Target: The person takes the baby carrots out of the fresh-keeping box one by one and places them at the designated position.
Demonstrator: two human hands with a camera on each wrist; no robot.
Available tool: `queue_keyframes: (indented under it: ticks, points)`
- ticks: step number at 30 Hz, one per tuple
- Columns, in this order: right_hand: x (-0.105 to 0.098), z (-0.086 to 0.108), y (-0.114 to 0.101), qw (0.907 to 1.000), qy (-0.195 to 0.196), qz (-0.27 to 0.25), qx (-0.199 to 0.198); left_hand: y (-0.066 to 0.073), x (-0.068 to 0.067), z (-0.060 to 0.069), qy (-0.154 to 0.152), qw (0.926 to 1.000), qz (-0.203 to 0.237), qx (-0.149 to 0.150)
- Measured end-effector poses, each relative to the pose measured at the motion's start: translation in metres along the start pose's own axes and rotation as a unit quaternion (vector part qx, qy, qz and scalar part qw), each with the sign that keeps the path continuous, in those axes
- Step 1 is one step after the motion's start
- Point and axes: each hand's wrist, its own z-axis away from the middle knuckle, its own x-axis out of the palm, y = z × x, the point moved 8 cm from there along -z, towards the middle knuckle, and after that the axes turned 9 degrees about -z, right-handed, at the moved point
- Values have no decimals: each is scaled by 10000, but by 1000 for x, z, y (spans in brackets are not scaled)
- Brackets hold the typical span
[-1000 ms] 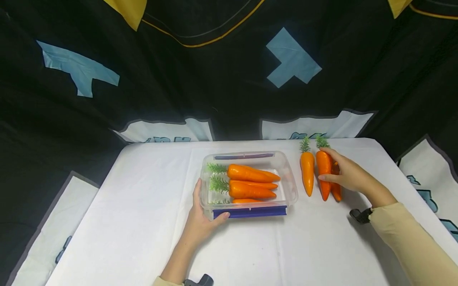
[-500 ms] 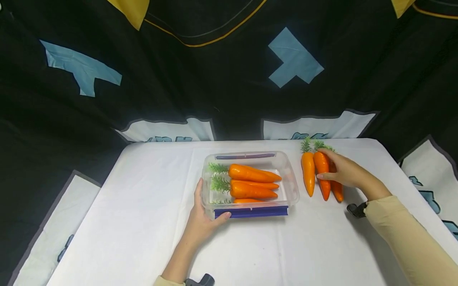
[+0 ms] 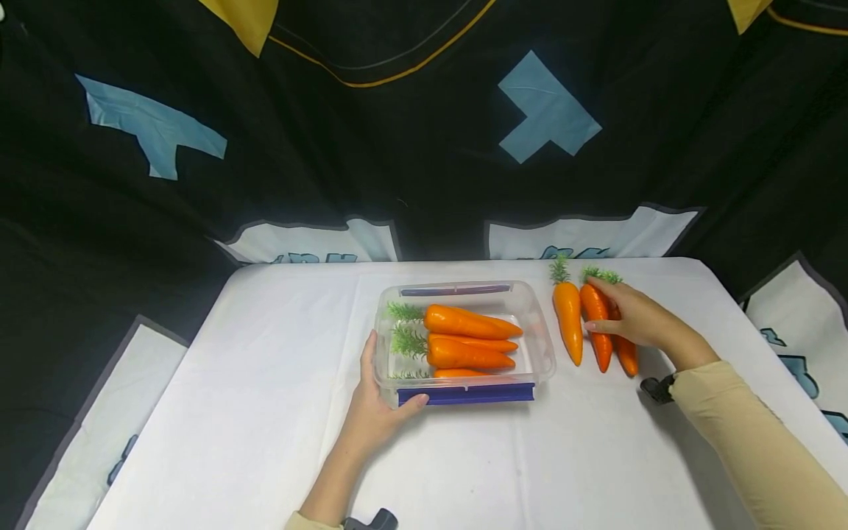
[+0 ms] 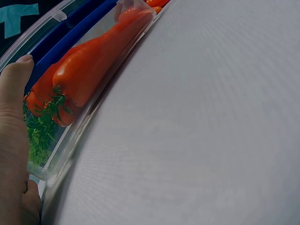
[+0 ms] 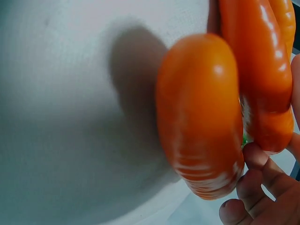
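Observation:
A clear plastic box [image 3: 543, 361] with a blue latch holds several orange carrots [image 3: 467, 322], green tops to the left. My left hand [image 3: 374, 412] grips its front left corner, thumb on the latch; in the left wrist view the hand [image 4: 14, 122] is at the left edge. Right of the box, three carrots lie side by side. My right hand [image 3: 632, 316] pinches the middle carrot [image 3: 599, 342], thumb on its left side, and partly covers the right carrot [image 3: 626, 355]. In the right wrist view, fingertips [image 5: 255, 157] touch the middle carrot [image 5: 262, 70], near the right one [image 5: 201, 112].
The left carrot [image 3: 568, 324] of the three lies between the box and my right hand. A white cloth covers the table [image 3: 265, 368]. Behind it hangs a dark curtain [image 3: 411, 162] with blue and yellow shapes.
My right hand has shifted slightly left, and the middle carrot with it. The left carrot has turned a little, its green top further left. My left hand stays on the box.

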Motion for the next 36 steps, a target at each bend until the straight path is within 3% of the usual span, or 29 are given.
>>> queue_keyframes:
  ticks: [10, 16, 20, 24, 32, 36]
  points:
    - [4, 0, -4, 9966, -69, 826, -18, -1, 1, 0, -29, 10000, 13, -43]
    - [-5, 1, -19, 9954, 308, 893, -128, -1, 0, 1, -18, 10000, -68, -62]
    - [-15, 4, -52, 9933, 590, 892, -429, -2, 0, 0, -12, 9999, -114, -50]
    - [-15, 6, -96, 9893, 658, 874, -970, -2, 0, 1, 9, 9999, -106, -35]
    - [20, 1, -173, 9751, 112, 938, -2007, -3, 0, 2, -12, 9999, -97, -43]
    - [42, -3, -200, 9582, -148, 1178, -2604, -2, 0, 1, -16, 10000, -67, -22]
